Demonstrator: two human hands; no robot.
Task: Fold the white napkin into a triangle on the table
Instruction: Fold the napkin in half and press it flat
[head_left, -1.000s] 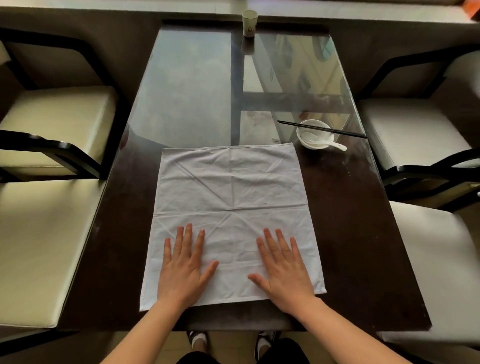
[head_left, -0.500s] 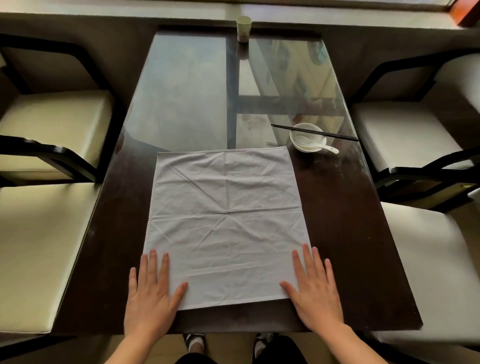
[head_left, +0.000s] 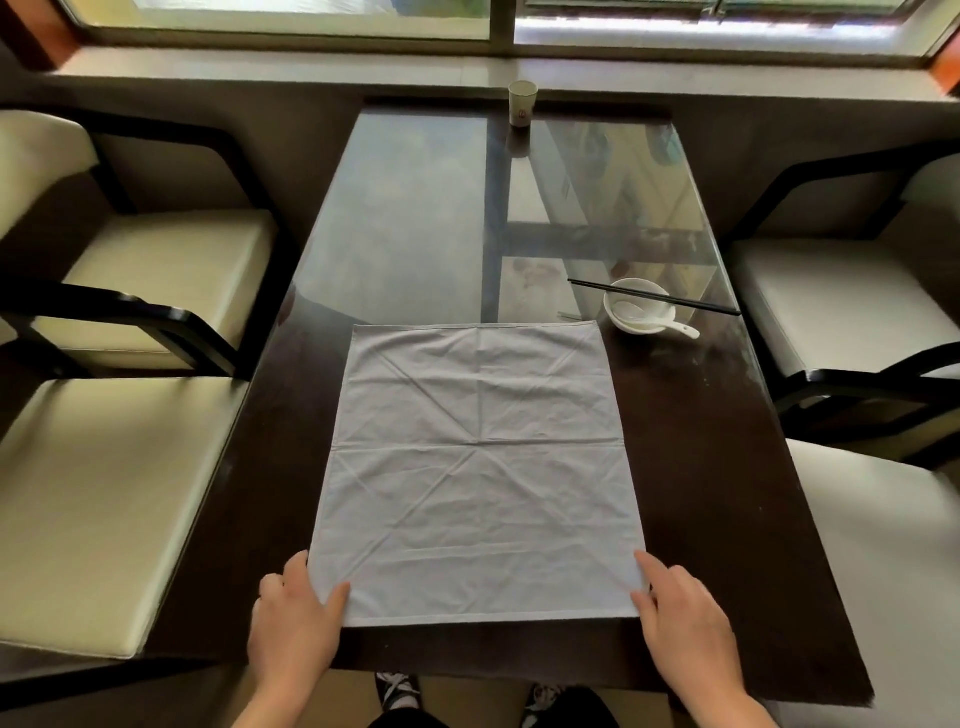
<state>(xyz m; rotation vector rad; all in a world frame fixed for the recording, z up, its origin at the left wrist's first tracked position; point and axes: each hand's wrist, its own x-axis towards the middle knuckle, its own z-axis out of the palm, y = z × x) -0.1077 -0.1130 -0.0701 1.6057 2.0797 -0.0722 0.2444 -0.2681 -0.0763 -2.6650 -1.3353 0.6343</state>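
Napkin (head_left: 480, 467) flat and fully open on the bench (head_left: 727, 493), a single layer square to you, its near hem just short of the bench's 6 o'clock edge. No fold is in yet: I judge you're right at the start. The cloth carries old crease lines, a cross and two diagonals meeting at its centre, and those diagonals look like your ready-made guide for the triangle.

Your left hand (head_left: 293, 623) sits at the napkin's 7 o'clock corner, thumb lying on top of the cloth and fingers curled at its side edge; it looks like a pinch, but whether the fingers are actually under the fabric I can't tell. Your right hand (head_left: 685, 623) is at the 5 o'clock corner, fingers loosely spread and resting against the edge, nothing lifted.

What's left, as I read it: raise one near corner, carry it across to the opposite far corner, line up the hems, press the diagonal.

Watch the 1 o'clock side. A white bowl (head_left: 640, 304) with a ceramic spoon (head_left: 660, 325) in it and black chopsticks (head_left: 654, 297) laid across its rim stands just beside the napkin's far right corner, not touching it. A paper cup (head_left: 522, 103) stands well apart at 12 o'clock.
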